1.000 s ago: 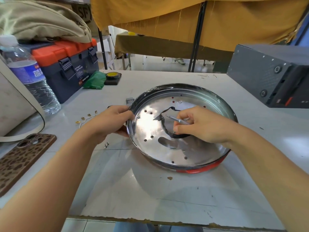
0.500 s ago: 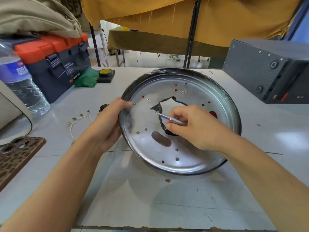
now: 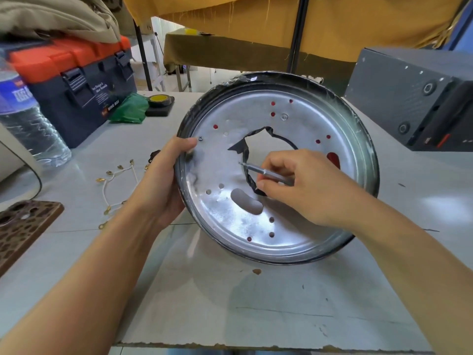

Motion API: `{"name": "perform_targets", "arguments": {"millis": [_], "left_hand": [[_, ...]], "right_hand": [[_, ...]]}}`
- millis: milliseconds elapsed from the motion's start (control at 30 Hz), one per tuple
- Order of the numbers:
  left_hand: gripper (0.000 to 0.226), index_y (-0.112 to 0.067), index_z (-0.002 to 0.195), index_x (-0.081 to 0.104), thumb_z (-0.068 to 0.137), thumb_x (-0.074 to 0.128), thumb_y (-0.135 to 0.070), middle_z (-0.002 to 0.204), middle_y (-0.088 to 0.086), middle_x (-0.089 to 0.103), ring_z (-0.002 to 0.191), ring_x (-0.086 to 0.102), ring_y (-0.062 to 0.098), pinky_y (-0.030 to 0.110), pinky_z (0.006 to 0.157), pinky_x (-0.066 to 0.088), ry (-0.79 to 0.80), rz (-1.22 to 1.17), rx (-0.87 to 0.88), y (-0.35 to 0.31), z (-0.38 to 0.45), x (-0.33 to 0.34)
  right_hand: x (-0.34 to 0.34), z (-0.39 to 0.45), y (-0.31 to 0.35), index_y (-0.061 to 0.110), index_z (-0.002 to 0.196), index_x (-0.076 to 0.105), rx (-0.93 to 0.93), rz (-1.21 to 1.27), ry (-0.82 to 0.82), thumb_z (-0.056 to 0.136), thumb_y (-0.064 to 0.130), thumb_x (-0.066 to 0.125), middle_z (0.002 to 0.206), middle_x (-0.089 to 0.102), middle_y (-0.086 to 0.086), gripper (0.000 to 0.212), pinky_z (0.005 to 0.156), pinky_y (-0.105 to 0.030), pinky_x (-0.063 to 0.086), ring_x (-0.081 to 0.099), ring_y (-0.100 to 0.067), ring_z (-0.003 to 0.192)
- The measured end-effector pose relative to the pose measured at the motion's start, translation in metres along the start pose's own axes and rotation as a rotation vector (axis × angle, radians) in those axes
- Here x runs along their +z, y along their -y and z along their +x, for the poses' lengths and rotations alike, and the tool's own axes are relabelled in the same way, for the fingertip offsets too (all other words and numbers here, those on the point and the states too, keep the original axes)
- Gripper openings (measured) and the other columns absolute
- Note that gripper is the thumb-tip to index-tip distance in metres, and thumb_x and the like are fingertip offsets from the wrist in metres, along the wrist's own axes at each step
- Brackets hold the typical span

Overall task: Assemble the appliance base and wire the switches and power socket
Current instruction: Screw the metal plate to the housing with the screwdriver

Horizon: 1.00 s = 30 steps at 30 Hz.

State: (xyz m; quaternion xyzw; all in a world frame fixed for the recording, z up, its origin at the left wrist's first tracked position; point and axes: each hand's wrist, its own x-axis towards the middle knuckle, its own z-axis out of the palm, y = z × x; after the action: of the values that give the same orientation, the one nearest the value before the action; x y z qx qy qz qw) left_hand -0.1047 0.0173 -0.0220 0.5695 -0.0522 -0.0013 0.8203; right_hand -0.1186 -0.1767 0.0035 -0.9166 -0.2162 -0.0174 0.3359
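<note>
Base (image 3: 256,221): from the head view you have it tipped up on its near edge on the table (image 3: 230,303), its shiny inner face turned toward you, likely so you can see the screw holes and the taped central opening. Your left hand (image 3: 163,180) grips the left rim, thumb over the lip beside a small screw (image 3: 200,139), which steadies the tilt. Your right hand (image 3: 302,185) pinches a slim screwdriver (image 3: 263,171) in curled fingers, its tip pointing left over the middle of the pan, probably on its way to that screw.

The table is pale and scuffed. Left of the base lie white wires (image 3: 115,180) with brass terminals, a phone (image 3: 23,226), a bottle (image 3: 23,116) and a toolbox (image 3: 76,80); a tape roll (image 3: 158,99) sits behind. A dark box (image 3: 409,98) stands to the right, and yellow cloth (image 3: 281,16) hangs beyond
</note>
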Motion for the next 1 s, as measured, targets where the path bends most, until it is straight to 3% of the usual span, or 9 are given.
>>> {"name": "perform_targets", "arguments": {"millis": [200,467,600,767,1000], "left_hand": [[0.048,-0.026,0.058,0.075,0.092,0.041,-0.025,0.059,-0.011,0.068,0.053,0.065,0.004,0.018,0.051,0.051,0.032,0.003,0.012,0.001,0.0012,-0.003],[0.052,-0.028,0.056,0.074,0.094,0.039,-0.03,0.056,-0.014,0.066,0.049,0.062,0.001,0.017,0.05,0.05,0.008,0.015,0.011,0.003,0.002,-0.0022],[0.056,-0.028,0.054,0.072,0.096,0.036,-0.033,0.054,-0.015,0.063,0.046,0.058,-0.001,0.017,0.051,0.049,0.014,0.028,0.01,0.0033,0.003,-0.001],[0.063,-0.03,0.056,0.074,0.099,0.028,-0.029,0.055,-0.016,0.066,0.047,0.06,-0.004,0.01,0.048,0.047,0.057,0.047,0.036,0.0032,0.0019,0.002],[0.068,-0.028,0.049,0.07,0.099,0.024,-0.025,0.05,-0.017,0.063,0.04,0.055,-0.006,0.007,0.043,0.042,0.091,0.086,0.07,0.0024,-0.0005,0.0057]], "right_hand": [[-0.0021,-0.0011,0.0001,0.027,0.076,0.062,-0.018,-0.011,0.0,0.087,0.024,0.06,0.076,0.065,0.007,0.012,0.074,-0.033,0.05,0.062,-0.016,0.078],[-0.0014,0.0,-0.0002,0.026,0.076,0.062,-0.028,-0.004,-0.015,0.087,0.024,0.061,0.077,0.066,0.005,0.011,0.076,-0.04,0.051,0.062,-0.017,0.079],[-0.001,0.0004,-0.0014,0.026,0.077,0.063,-0.034,-0.014,-0.024,0.087,0.025,0.061,0.077,0.066,0.006,0.01,0.074,-0.037,0.052,0.062,-0.015,0.078],[0.0015,0.0001,-0.0016,0.029,0.072,0.059,-0.047,-0.015,-0.037,0.086,0.024,0.061,0.072,0.063,0.008,0.015,0.065,-0.022,0.043,0.056,-0.01,0.071],[0.005,-0.0014,-0.0009,0.026,0.073,0.06,-0.045,-0.004,-0.036,0.087,0.022,0.061,0.066,0.058,0.009,0.014,0.06,-0.016,0.04,0.051,-0.007,0.064]]}}
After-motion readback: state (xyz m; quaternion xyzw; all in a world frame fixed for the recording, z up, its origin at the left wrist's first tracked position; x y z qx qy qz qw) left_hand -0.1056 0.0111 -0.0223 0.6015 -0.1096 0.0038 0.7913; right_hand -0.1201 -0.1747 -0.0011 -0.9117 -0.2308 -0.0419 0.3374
